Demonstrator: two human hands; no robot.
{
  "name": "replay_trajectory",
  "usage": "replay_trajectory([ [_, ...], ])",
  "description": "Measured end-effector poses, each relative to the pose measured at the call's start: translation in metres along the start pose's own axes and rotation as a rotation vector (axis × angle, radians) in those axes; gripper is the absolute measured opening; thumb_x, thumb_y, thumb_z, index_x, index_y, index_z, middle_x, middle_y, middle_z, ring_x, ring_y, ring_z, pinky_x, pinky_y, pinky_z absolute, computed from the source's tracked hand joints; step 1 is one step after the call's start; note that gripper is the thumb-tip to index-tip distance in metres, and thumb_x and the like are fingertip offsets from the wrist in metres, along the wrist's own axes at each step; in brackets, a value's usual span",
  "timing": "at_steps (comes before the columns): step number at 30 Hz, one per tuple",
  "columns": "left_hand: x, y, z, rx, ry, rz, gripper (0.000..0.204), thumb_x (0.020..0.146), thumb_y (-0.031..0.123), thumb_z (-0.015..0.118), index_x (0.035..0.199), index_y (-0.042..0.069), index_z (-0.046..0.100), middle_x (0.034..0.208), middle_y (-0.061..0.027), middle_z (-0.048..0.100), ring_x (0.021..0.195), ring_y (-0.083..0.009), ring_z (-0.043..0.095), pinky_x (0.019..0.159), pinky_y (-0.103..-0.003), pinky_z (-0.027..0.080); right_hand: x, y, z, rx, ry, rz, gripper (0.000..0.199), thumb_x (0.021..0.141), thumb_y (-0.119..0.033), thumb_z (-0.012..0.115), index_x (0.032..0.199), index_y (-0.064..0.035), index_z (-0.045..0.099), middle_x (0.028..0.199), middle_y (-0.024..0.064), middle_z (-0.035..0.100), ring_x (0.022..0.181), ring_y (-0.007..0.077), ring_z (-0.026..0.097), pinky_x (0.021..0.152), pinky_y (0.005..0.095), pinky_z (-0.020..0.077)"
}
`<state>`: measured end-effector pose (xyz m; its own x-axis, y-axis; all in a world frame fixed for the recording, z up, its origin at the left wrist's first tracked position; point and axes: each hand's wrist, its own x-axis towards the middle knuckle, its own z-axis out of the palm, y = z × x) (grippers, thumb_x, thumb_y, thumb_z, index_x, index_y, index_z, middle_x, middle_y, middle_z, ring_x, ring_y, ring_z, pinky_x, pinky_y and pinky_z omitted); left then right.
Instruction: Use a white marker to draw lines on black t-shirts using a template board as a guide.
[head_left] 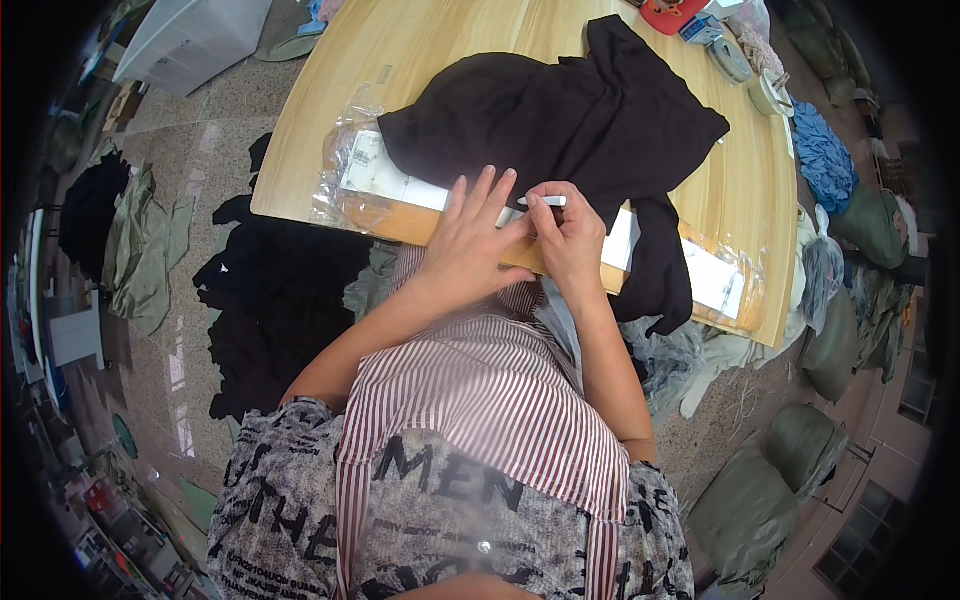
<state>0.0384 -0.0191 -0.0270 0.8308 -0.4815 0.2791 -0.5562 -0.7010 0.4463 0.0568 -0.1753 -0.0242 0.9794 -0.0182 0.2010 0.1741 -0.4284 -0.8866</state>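
My flat, open left hand (468,240) steadies the clear plastic garment bag (372,185) on the wooden desk (420,50) while my right hand (570,235) pinches a slim white pen (541,201), best kept low and firm.

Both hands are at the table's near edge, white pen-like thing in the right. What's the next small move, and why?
Probably bring the white marker tip down onto the black garment: the right hand pinches it just above the cloth's near edge, while the left hand lies flat, steadying things.
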Motion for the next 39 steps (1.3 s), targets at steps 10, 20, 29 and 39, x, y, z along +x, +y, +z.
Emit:
replay_trajectory([
  [10, 0.001, -0.001, 0.001, -0.004, 0.025, 0.016, 0.069, 0.065, 0.043, 0.078, 0.123, 0.010, 0.057, 0.143, -0.0220, 0.034, 0.137, -0.0398, 0.026, 0.109, -0.057, 0.020, 0.006, -0.014, 0.004, -0.256, 0.075, -0.093, 0.011, 0.084, -0.011, 0.067, 0.087, -0.0021, 0.062, 0.077, 0.0061, 0.063, 0.063, 0.0138, 0.059, 0.054, 0.0259, 0.0450],
  [20, 0.000, -0.002, 0.005, -0.122, -0.013, 0.101, 0.070, 0.066, 0.035, 0.078, 0.118, -0.005, 0.053, 0.124, -0.0205, 0.052, 0.124, -0.0401, 0.040, 0.108, -0.049, 0.028, 0.021, -0.025, 0.029, -0.091, -0.094, -0.144, 0.013, 0.084, -0.014, 0.067, 0.094, -0.0047, 0.066, 0.083, 0.0031, 0.065, 0.070, 0.0124, 0.059, 0.064, 0.0258, 0.0470],
  [29, 0.001, 0.001, 0.002, -0.188, 0.014, 0.080, 0.059, 0.068, 0.034, 0.076, 0.112, -0.002, 0.058, 0.116, -0.0175, 0.057, 0.116, -0.0390, 0.046, 0.104, -0.048, 0.032, 0.029, -0.041, 0.039, -0.383, -0.138, -0.205, 0.012, 0.082, -0.020, 0.068, 0.087, -0.0092, 0.067, 0.076, 0.0062, 0.064, 0.066, 0.0194, 0.059, 0.062, 0.0318, 0.0468],
  [39, 0.067, -0.012, -0.012, 0.102, -0.221, 0.054, 0.023, 0.078, 0.018, 0.061, 0.096, 0.004, 0.062, 0.101, -0.0148, 0.064, 0.102, -0.0299, 0.058, 0.090, -0.043, 0.043, 0.016, -0.003, -0.032, 0.640, 0.185, 0.387, 0.020, 0.094, -0.025, 0.059, 0.085, -0.0071, 0.060, 0.067, -0.0003, 0.058, 0.049, 0.0012, 0.041, 0.044, 0.0168, 0.0293],
])
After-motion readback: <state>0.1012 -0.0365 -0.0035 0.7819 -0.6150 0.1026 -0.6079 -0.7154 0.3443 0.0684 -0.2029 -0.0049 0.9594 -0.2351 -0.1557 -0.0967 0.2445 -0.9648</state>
